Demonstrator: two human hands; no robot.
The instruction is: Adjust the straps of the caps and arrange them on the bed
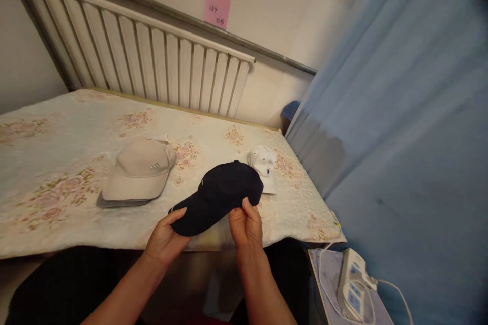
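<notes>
A dark cap is being gripped at the bed's near edge by the fingers of the left hand and right hand; a beige cap is lying left, a white cap just beyond.

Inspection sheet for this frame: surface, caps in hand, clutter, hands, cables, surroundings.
Surface: floral quilted cover over a flat top.
Things in hand: dark navy cap, held at the near edge by both hands.
Clutter: beige cap lying to the left; white cap behind the navy one.
Hands: left hand grips the brim; right hand grips the crown edge.
Cables: white power strip with white cord, lower right.
Surroundings: white radiator, pink sticky note on the wall, blue curtain at right.
</notes>
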